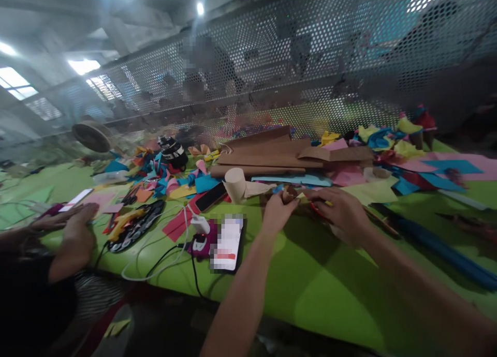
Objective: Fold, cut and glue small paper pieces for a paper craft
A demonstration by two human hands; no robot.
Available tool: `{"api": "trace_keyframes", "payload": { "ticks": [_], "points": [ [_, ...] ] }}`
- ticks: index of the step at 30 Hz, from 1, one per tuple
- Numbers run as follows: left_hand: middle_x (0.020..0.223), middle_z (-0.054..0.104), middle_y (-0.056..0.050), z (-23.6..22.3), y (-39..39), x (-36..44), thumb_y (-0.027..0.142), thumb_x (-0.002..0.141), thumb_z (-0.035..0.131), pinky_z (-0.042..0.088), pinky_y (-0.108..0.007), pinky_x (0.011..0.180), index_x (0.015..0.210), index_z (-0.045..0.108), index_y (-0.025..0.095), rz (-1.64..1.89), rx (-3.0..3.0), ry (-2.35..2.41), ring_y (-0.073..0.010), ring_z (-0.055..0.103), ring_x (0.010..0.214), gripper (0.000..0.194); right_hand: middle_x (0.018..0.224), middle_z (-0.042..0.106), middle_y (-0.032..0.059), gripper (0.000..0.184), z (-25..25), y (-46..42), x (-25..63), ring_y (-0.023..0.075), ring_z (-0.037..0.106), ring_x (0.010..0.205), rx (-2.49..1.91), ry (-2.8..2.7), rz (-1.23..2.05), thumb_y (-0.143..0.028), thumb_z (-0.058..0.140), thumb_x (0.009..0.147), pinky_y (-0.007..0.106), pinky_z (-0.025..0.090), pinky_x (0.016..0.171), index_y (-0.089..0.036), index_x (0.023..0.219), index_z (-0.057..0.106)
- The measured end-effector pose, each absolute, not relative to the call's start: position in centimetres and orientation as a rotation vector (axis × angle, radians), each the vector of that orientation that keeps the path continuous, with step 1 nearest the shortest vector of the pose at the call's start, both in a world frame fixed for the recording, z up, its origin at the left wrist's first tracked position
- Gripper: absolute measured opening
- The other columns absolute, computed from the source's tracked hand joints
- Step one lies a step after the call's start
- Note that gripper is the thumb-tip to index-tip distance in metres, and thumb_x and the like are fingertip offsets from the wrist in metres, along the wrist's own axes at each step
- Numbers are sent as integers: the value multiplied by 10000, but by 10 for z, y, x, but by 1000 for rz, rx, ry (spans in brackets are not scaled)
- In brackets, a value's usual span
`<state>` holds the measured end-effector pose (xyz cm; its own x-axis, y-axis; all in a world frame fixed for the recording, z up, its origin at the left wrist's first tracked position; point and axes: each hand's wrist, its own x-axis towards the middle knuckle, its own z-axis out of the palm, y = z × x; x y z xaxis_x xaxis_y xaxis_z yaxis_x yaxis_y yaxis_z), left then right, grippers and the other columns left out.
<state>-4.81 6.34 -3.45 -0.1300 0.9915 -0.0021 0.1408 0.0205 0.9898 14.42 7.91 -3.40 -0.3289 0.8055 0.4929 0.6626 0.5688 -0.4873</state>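
Observation:
In the head view my left hand (280,212) is closed around a small rolled piece of brown paper (289,194) above the green table. Close on its right, my right hand (344,209) is curled round what look like scissors (317,209) with red and yellow handles. A scrap of pale yellow paper (301,195) shows between the two hands. The blades are hard to make out. Just left of my left hand stands a cream paper roll (235,185), its loose end trailing toward my fingers.
Brown paper sheets (264,152) lie behind my hands. A lit phone (229,243), a dark phone (210,197) and a purple power socket (202,246) with cables are to the left. A blue folded umbrella-like thing (446,248) lies right. Another person's hands (79,222) rest at far left.

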Motion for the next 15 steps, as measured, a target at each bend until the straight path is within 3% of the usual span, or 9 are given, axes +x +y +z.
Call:
{"api": "trace_keyframes", "payload": {
  "ticks": [5,9,15],
  "points": [
    [760,687,-14,-32,61,-42,208,707,720,481,-295,736,857,699,171,1201,1232,1463,-160,598,691,156,1025,768,64,183,-21,68,138,260,707,939,-1086,-1844,596,-319,574,899,404,538,848,-256,983,724],
    [799,694,-3,-27,58,-36,165,707,697,486,-270,728,921,704,174,1316,1161,1378,-147,600,712,215,1027,765,82,299,-13,65,133,239,721,881,-1104,-1614,1031,-481,622,885,333,564,698,-234,1043,682],
    [818,706,-9,-27,56,-30,131,663,758,507,-285,793,922,707,176,1288,1155,1260,-158,620,760,268,724,732,42,339,-12,66,131,192,650,616,-1117,-1521,1066,-542,696,780,296,500,547,-204,793,706]
  ]
}}
